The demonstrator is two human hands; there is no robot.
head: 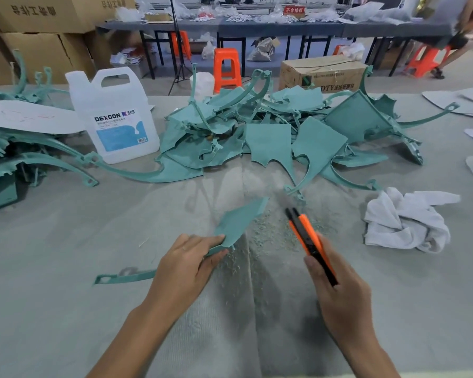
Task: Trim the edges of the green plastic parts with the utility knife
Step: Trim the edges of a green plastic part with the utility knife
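Note:
My left hand (187, 264) pinches a green wing-shaped plastic part (239, 222) between thumb and fingers, its flat blade raised off the cloth toward the upper right. The part's thin curved arm runs out to the left of the hand. My right hand (339, 293) grips an orange and black utility knife (307, 240), tip pointing up and left, a short gap to the right of the part. Green shavings (271, 233) lie on the cloth between them.
A big heap of green parts (271, 132) fills the middle of the table, with another stack (17, 156) at the left. A white DEXCON jug (115, 115) stands left of centre. A crumpled white rag (404, 219) lies at the right. Grey felt sheets (470, 102) sit far right.

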